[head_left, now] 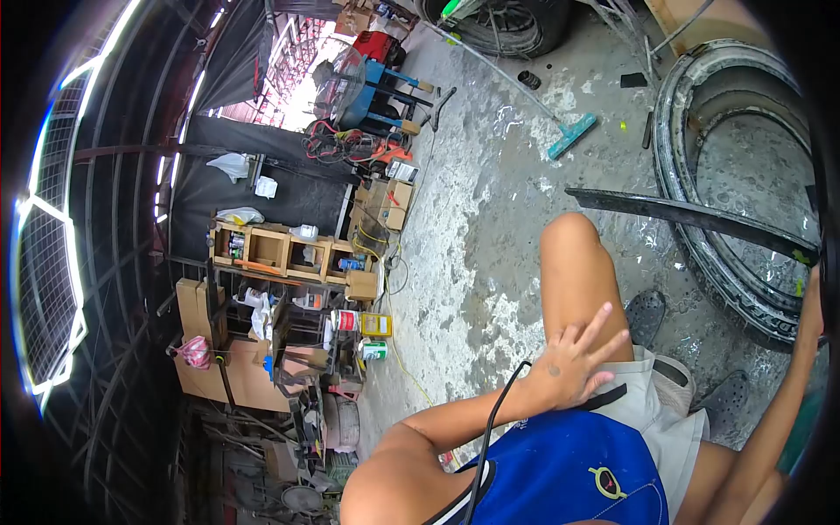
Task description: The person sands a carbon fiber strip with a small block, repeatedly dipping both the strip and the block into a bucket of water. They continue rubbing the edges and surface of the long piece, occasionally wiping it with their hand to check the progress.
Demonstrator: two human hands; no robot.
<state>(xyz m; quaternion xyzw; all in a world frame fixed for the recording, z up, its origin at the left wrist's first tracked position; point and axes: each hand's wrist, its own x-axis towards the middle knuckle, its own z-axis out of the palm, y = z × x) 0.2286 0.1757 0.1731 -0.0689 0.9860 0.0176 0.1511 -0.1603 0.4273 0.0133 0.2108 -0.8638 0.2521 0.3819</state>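
Observation:
My left hand (573, 363) rests palm down on my bare thigh by the raised knee, its fingers spread and nothing in them. At the right edge my right hand (814, 306) is partly cut off by the frame. It is at the lower end of a long, narrow black strip (682, 208), and its fingers seem to wrap round that end, though they are mostly hidden. The strip crosses in front of a big worn tyre (678, 131) lying on the floor, bare concrete showing through its centre. Green marks show on the strip near my right hand.
A teal broom (573, 136) lies on the stained floor near another wheel (503, 26). Further off are a fan (339, 74), tangled cables (337, 144), a wooden shelf (276, 254) and a can (346, 321). A dark clog (647, 317) is by my leg.

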